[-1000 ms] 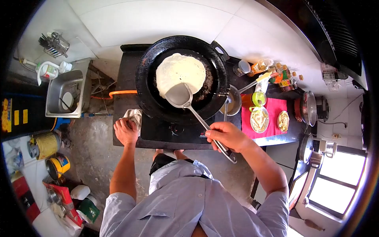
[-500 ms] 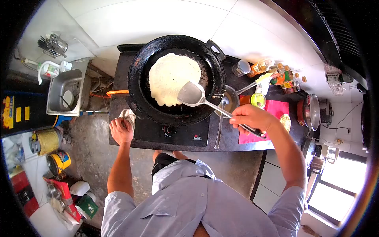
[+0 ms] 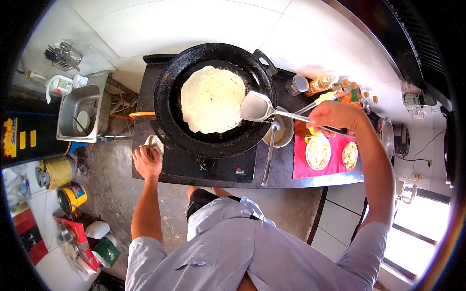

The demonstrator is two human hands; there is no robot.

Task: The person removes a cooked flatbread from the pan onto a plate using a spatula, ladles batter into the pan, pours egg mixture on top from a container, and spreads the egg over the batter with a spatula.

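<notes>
Gripping a metal spatula (image 3: 256, 106) by its dark-ended handle, a person's right hand (image 3: 337, 118) is closed to the right of a large black wok (image 3: 167, 123), well apart from the pale pancake (image 3: 213, 99) lying flat inside it. The spatula's blade sits beside the pancake's right edge, within the wok's right side. Half a second earlier, the blade overlapped the pancake's lower right part; the right hand has since moved farther out from the wok, and a plate of food (image 3: 318, 152) its forearm had covered is visible again. The right arm bends at the elbow, forearm angled toward the wall, back of the hand up. The left arm reaches nearly straight to the wok's lower left, where the left hand (image 3: 147, 160) rests with fingers curled on a cloth (image 3: 155, 144).
</notes>
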